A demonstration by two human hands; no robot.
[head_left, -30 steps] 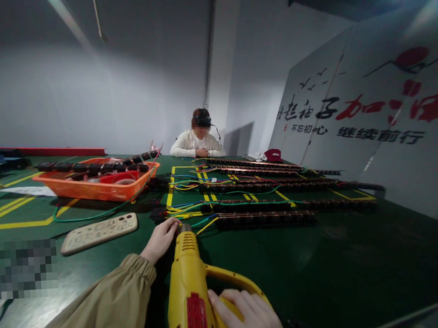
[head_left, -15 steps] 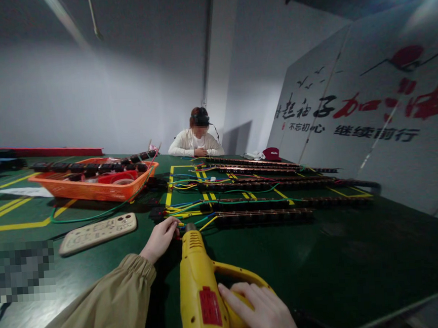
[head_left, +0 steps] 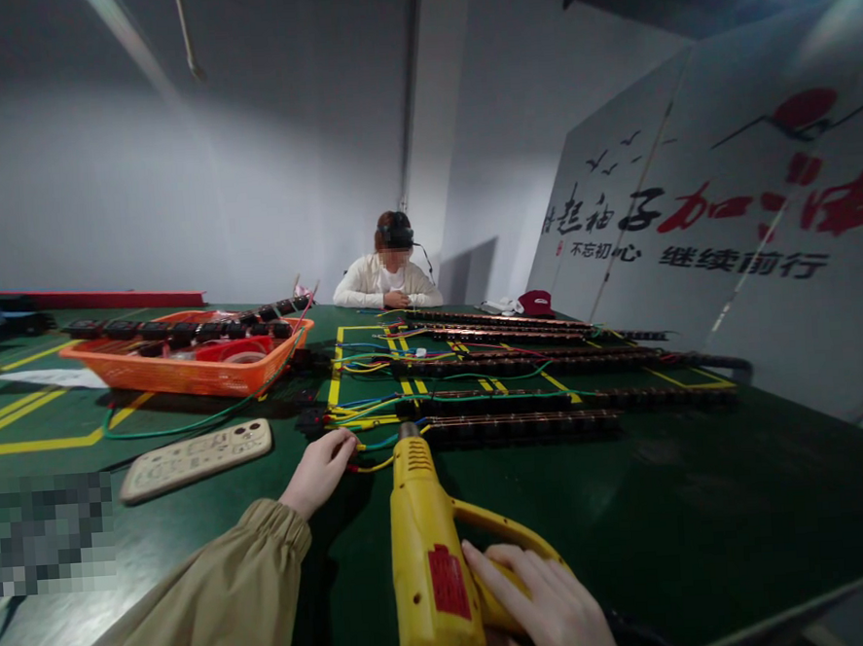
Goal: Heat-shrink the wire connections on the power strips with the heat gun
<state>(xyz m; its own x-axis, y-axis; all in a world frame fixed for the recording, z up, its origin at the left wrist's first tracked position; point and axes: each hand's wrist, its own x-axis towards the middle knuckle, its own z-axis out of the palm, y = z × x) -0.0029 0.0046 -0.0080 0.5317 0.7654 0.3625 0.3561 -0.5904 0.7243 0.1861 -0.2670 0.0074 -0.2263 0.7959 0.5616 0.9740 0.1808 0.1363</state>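
Observation:
My right hand (head_left: pixel 547 599) is wrapped round the handle of a yellow heat gun (head_left: pixel 426 538), its metal nozzle pointing away from me at the wires. With fingers pinched, my left hand (head_left: pixel 323 469) holds the ends of thin wires (head_left: pixel 380 445), coloured blue-green and yellow. A yellow wire (head_left: pixel 377 468) with a red tip curves just below them. These wires lead right to the nearest long black strip (head_left: pixel 522 428), which has copper-coloured lines along it. Beyond it lies another black strip (head_left: pixel 495 400) with yellow, blue and green leads.
An orange basket (head_left: pixel 186 372) with black parts stands at the left. A phone in a beige case (head_left: pixel 198 459) lies nearer. Several more strips (head_left: pixel 521 359) lie farther back. Across the green table (head_left: pixel 669 503) sits a person (head_left: pixel 389 277), near a dark red cap (head_left: pixel 537 303).
My right hand has moved the heat gun to the right, so its nozzle is farther from my left fingers and more of the wires shows. My left hand stays almost in place.

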